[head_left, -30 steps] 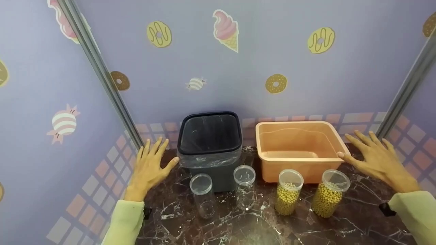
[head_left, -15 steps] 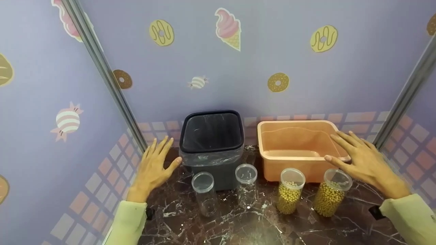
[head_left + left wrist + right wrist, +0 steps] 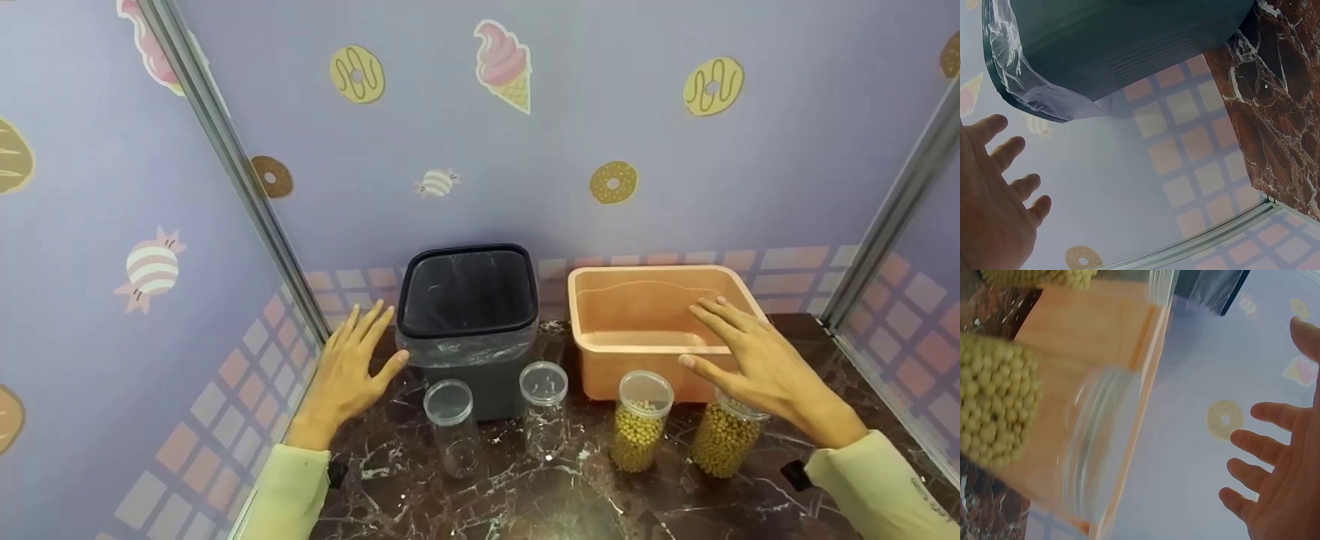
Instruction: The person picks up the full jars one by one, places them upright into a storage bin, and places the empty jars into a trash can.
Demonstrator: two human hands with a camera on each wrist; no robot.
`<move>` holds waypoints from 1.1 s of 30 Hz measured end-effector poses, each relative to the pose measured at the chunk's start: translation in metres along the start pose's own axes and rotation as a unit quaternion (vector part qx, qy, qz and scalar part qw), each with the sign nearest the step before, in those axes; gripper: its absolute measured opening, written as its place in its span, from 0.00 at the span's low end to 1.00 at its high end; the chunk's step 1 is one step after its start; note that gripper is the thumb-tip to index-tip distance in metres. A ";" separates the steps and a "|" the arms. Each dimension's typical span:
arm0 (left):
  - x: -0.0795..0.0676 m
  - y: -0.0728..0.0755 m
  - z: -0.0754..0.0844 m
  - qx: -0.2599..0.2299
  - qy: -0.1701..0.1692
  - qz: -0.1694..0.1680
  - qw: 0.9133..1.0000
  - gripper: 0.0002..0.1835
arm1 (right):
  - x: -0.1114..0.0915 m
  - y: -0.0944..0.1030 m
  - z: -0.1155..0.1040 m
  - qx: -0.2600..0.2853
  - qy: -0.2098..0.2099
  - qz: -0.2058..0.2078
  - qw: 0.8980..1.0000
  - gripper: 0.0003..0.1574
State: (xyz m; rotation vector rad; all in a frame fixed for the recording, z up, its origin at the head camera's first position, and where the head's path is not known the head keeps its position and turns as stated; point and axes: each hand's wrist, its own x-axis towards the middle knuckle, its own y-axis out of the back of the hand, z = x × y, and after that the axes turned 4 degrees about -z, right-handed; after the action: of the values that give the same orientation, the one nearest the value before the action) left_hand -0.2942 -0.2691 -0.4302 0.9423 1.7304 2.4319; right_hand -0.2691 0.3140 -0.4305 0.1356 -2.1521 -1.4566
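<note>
My left hand (image 3: 350, 371) hovers with spread fingers beside a dark bin (image 3: 469, 390) lined with a clear plastic bag. It holds nothing. My right hand (image 3: 769, 367), fingers extended and also holding nothing, is over the front right part of an orange tub (image 3: 622, 375). It overlaps the lid of the right jar (image 3: 721, 444) of yellow-green beans in the head view. Left of that jar stands a second bean-filled jar (image 3: 636, 439) with a clear lid. Two clear jars without beans, a left one (image 3: 454, 442) and a right one (image 3: 545, 427), stand upright before the bin.
Everything stands on a dark marbled tabletop (image 3: 517, 502). A purple wall (image 3: 660, 150) with sweets printed on it rises close behind the bin and tub. Side walls with metal corner posts (image 3: 240, 180) close off the left and right.
My right hand has moved left, from beside the tub to over its front right part and the right bean jar. My left hand has shifted slightly right. The containers stay in place.
</note>
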 end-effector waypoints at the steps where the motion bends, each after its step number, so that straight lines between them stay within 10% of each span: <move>1: 0.000 -0.001 0.001 -0.003 -0.006 0.005 1.000 0.38 | 0.001 -0.002 -0.002 0.005 0.001 0.000 1.000 0.49; 12: 0.008 -0.008 0.003 -0.031 -0.082 0.052 0.995 0.33 | 0.010 -0.026 -0.028 0.052 0.005 -0.019 0.998 0.49; 33: 0.020 -0.022 0.004 -0.049 -0.114 0.048 0.991 0.30 | 0.033 -0.070 -0.085 0.044 0.056 -0.042 0.997 0.53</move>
State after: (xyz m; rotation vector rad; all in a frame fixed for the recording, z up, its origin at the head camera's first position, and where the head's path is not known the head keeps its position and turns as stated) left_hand -0.3163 -0.2502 -0.4389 1.2606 1.5101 2.3304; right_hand -0.2711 0.2018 -0.4572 0.3347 -2.1432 -1.3654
